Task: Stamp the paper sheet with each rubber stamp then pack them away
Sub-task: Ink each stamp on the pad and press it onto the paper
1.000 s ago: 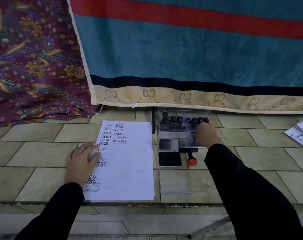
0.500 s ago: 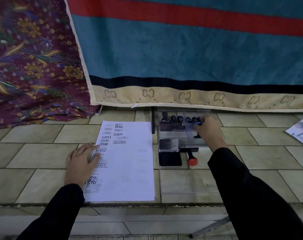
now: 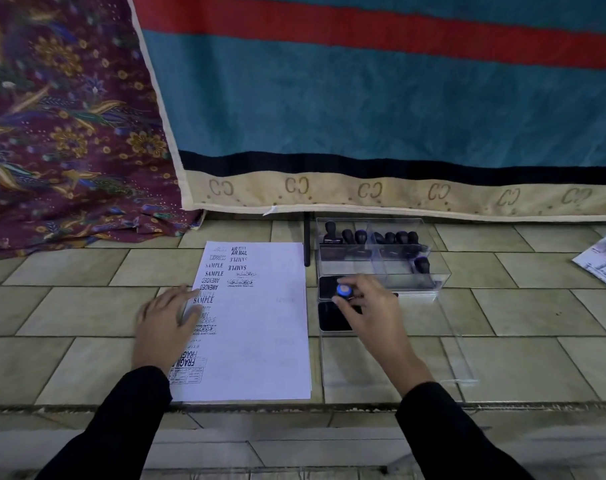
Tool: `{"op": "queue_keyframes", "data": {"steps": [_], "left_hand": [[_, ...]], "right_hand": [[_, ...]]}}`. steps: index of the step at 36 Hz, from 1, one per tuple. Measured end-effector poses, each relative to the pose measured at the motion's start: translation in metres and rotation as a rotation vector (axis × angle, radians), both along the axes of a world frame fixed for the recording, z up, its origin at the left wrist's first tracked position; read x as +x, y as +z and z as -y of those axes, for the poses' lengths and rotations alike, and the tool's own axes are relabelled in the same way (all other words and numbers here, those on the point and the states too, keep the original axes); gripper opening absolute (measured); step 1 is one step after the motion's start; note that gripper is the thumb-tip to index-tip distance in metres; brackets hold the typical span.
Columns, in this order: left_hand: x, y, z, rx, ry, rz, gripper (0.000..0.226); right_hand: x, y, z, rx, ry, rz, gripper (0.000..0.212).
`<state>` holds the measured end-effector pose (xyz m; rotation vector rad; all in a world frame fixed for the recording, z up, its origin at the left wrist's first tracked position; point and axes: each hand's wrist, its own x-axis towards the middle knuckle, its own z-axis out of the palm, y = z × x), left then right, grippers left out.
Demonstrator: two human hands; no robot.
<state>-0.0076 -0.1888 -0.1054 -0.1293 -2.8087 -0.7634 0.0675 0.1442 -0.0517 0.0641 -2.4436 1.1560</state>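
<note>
**Blue-capped stamp held over ink pad**

In the centre of the frame, a blue-capped stamp point(image 3: 343, 291) is pinched between the thumb and curled fingers of the right hand point(image 3: 374, 313). It is held above the open black ink pad point(image 3: 331, 320); whether pad and stamp touch cannot be told.

The paper sheet point(image 3: 260, 323), left of the pad, is pressed at its left edge by the flat, spread left hand point(image 3: 163, 327). Printed marks are seen down its left half.

Just above the pad, a clear box point(image 3: 440, 284) is seen, with a row of dark stamps point(image 3: 374, 237) standing along its far side and one stamp point(image 3: 422, 265) apart at its right. A clear lid point(image 3: 461, 358) lies on the tiled floor point(image 3: 537, 323) at lower right.
</note>
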Motion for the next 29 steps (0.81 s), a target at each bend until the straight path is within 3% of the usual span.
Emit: {"op": "queue_keyframes", "data": {"steps": [29], "left_hand": [[-0.006, -0.010, 0.005, -0.017, -0.007, -0.054, 0.032]], "right_hand": [[-0.003, -0.004, 0.006, 0.072, -0.038, 0.033, 0.022]]}}
